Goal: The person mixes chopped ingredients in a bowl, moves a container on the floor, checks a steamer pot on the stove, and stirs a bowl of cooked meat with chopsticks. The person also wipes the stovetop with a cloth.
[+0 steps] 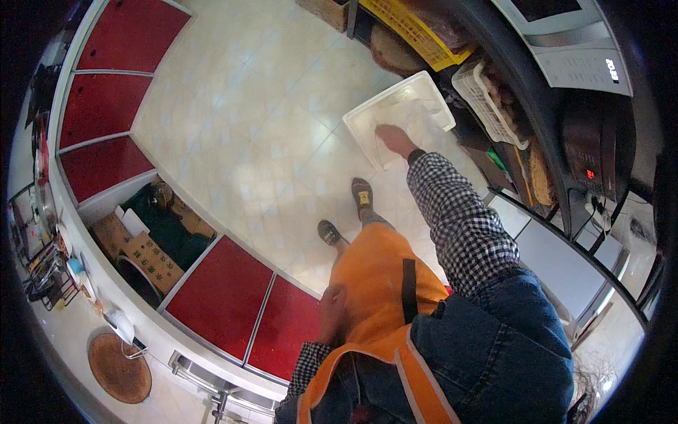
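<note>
My right hand (394, 139) reaches out to a white rectangular plastic box (365, 126) that stands low beside the shelving. The hand lies over the box's near part with its back towards me; its fingertips are blurred, so a grip cannot be made out. Something pale and see-through seems to lie inside the box. Close to my orange apron (378, 265), my left hand (332, 312) hangs with curled fingers. Nothing shows in it, though its palm side is hidden.
To the left runs a counter with red cabinet doors (220, 297) and one uncovered compartment holding a cardboard box (153, 259). A round wooden board (119, 368) lies on the counter. Shelving at right holds a yellow basket (413, 32), a white basket (484, 100) and a microwave (572, 47).
</note>
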### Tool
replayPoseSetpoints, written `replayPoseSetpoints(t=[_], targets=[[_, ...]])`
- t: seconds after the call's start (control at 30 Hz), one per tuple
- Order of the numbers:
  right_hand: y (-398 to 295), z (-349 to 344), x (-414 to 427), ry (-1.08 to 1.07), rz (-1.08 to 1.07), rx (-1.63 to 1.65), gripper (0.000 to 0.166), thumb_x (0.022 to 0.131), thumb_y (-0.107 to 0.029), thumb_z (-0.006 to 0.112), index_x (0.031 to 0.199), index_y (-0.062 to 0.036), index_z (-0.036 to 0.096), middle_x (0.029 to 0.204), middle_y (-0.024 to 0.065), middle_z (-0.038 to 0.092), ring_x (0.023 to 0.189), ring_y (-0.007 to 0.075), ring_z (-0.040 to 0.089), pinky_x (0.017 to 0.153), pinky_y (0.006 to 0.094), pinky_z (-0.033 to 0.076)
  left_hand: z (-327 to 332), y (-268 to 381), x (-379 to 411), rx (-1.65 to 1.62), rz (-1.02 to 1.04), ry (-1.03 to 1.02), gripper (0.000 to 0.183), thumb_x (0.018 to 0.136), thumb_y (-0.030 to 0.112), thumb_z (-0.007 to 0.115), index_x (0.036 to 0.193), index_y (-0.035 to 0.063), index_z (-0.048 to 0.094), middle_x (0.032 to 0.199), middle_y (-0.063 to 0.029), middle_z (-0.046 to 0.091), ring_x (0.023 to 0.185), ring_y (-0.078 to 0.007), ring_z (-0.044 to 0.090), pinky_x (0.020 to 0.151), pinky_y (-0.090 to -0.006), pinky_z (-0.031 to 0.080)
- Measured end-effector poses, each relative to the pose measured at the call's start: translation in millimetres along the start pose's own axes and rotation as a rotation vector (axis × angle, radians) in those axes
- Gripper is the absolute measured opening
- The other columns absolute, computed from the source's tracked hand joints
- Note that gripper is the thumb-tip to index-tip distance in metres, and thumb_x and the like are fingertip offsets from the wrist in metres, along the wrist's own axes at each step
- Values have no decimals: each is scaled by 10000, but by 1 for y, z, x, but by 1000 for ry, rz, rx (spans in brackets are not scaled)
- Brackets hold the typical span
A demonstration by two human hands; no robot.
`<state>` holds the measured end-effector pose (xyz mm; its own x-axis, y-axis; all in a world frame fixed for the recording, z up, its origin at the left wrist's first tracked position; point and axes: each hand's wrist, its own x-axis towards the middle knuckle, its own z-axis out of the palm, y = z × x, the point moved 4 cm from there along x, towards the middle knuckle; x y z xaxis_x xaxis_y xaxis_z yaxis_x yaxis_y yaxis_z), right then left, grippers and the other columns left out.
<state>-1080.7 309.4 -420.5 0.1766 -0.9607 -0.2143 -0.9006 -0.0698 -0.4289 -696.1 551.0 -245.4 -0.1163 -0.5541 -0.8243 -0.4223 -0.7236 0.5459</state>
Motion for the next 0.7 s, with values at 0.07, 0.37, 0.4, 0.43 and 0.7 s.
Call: replayPoseSetpoints(t=[0.07, 0.37, 0.4, 0.43, 0.7], targets=[[5, 20, -9, 2, 196, 104, 353, 895, -205, 455, 1140, 37, 535, 1147, 191, 559, 1059, 347, 533, 916, 401, 426, 4, 9, 1, -27, -8, 8, 264, 892, 178, 563, 1074, -13, 578, 1040, -107, 609, 967, -190, 569, 839, -306, 458], [-39, 6, -65, 54, 407, 419, 325, 860, -260, 494, 1062, -20, 581, 901, 202, 632, 861, 380, 592, 763, 461, 463, 8, 35, 10, -28, 57, 24, 256, 888, 183, 573, 1057, -8, 598, 1039, -101, 622, 969, -182, 582, 829, -309, 471], [-45, 3, -69, 52, 339, 418, 302, 858, -265, 488, 1008, -34, 612, 867, 191, 636, 845, 373, 595, 753, 459, 465, 7, 39, 8, -42, 62, 22, 251, 887, 181, 577, 1054, -5, 600, 1035, -96, 623, 964, -177, 583, 829, -305, 471], [-52, -1, -78, 128, 290, 519, 300, 845, -293, 482, 831, -40, 642, 830, 191, 626, 816, 366, 594, 732, 460, 463, 6, 42, 8, -55, 68, 21, 247, 886, 180, 581, 1051, -2, 601, 1030, -91, 624, 959, -172, 583, 828, -301, 470], [-96, -25, -130, -310, 498, 471, 472, 874, -452, 466, 799, -29, 660, 746, 155, 637, 747, 335, 608, 702, 449, 461, -13, 66, -1, -116, 154, 2, 201, 905, 147, 554, 1044, 3, 577, 956, -44, 604, 894, -125, 547, 798, -256, 442]])
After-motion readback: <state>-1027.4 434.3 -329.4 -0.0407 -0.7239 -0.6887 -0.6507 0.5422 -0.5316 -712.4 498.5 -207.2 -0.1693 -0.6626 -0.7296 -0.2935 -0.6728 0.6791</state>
